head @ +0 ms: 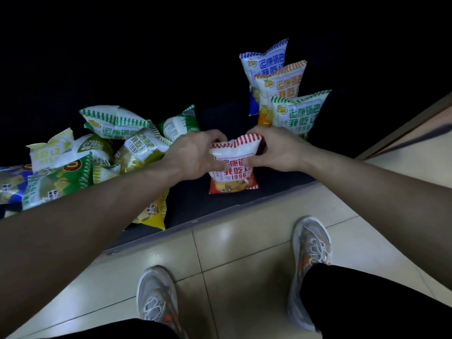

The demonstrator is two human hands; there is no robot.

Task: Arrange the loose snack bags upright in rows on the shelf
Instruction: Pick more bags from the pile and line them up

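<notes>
Grey shoes (pixel 309 260) planted on the tiles, and just beyond, the red snack bag (pixel 233 177) stands upright near the shelf's (pixel 195 211) front edge. Left hand (pixel 193 155) and right hand (pixel 276 150) both pinch its top, fingers curled. Behind it, green bag (pixel 300 113), orange bag (pixel 278 89) and blue bag (pixel 261 64) stand in a row. Loose pile (pixel 97 148) sprawls left.

One view only is logged: a wide-angle camera worn on the head, directed forward and steeply down. The dark shelf (pixel 195 206) is seen running diagonally through mid-frame; the tiled floor (pixel 244 241) and both shoes (pixel 310 260) are taken in along the bottom. The left hand (pixel 193 155) and right hand (pixel 276 150) are framed near centre at arm's length, gripping the red snack bag (pixel 233 165). The upper part is rendered almost black.
</notes>
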